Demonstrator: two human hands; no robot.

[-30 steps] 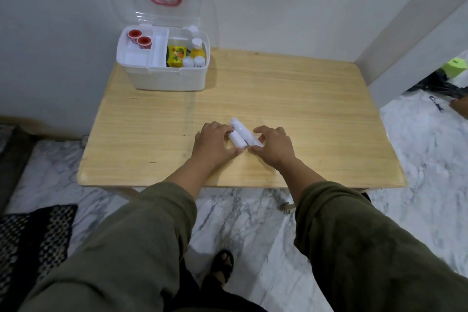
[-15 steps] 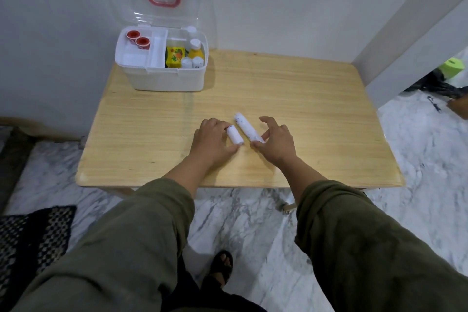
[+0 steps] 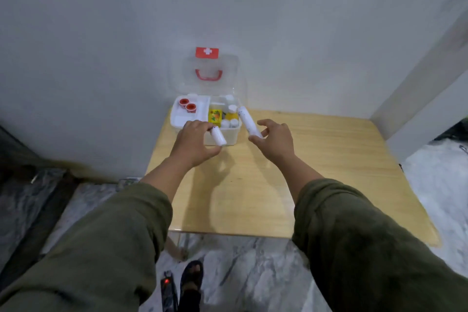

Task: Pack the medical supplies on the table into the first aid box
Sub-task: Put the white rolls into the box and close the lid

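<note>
The white first aid box (image 3: 177, 121) stands open at the table's far left corner, its clear lid (image 3: 207, 72) with a red handle leaning on the wall. Inside are two red-capped jars (image 3: 188, 105), a yellow packet (image 3: 215, 115) and several small white bottles. My left hand (image 3: 193, 143) holds a short white roll (image 3: 218, 136) in the air in front of the box. My right hand (image 3: 273, 140) holds a longer white roll (image 3: 248, 121) by its near end, its far end reaching over the box's right corner.
The wooden table (image 3: 316, 172) fills the middle and right, set into a corner of grey walls. A pillar (image 3: 417, 99) rises at the right. Marble floor lies below, with my sandalled foot (image 3: 192, 276) and a dark device with a red light (image 3: 166, 284).
Both hands have lifted the two white rolls off the table's middle and carried them up to the box. My head has tilted up, showing more wall.
</note>
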